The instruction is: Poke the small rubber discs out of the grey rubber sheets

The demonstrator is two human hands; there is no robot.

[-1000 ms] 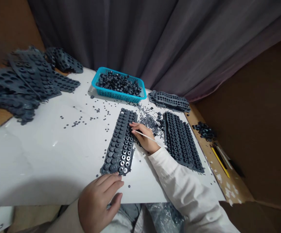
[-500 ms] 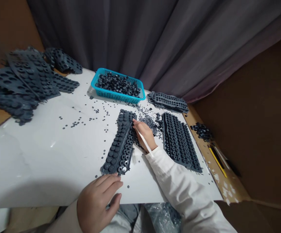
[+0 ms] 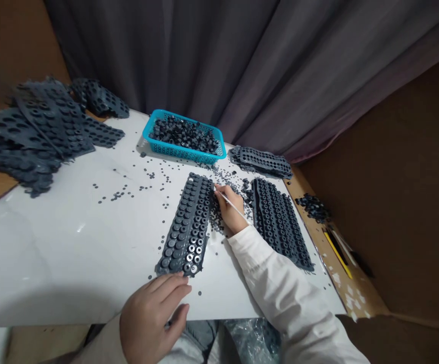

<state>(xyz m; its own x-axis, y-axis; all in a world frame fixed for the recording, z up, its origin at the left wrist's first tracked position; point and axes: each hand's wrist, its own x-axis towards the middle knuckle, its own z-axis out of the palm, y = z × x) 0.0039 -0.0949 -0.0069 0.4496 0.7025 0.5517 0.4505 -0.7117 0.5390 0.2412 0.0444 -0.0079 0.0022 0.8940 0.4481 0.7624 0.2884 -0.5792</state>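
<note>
A dark grey rubber sheet (image 3: 184, 225) with rows of round, ring-like studs lies lengthwise on the white table. My left hand (image 3: 155, 311) rests at its near end, fingers stretched and holding nothing, the fingertips at the sheet's edge. Beside the far right edge of the sheet, my right hand (image 3: 232, 210) is closed on a thin white stick (image 3: 232, 206). The stick's tip is by the sheet's upper right corner; whether it touches a stud I cannot tell. Small grey discs (image 3: 216, 220) lie around and partly under my right hand.
A blue basket (image 3: 184, 155) of small dark rubber pieces stands at the back. More studded sheets (image 3: 280, 222) lie at right, with a perforated stack (image 3: 261, 161) behind. Punched sheets (image 3: 52, 121) are heaped at left. A yellow-handled tool (image 3: 337, 254) lies along the right edge.
My right hand has shifted slightly right, off the sheet's edge, with the stick. The sheet's far half now lies flatter and straighter. My left hand stays in place.
</note>
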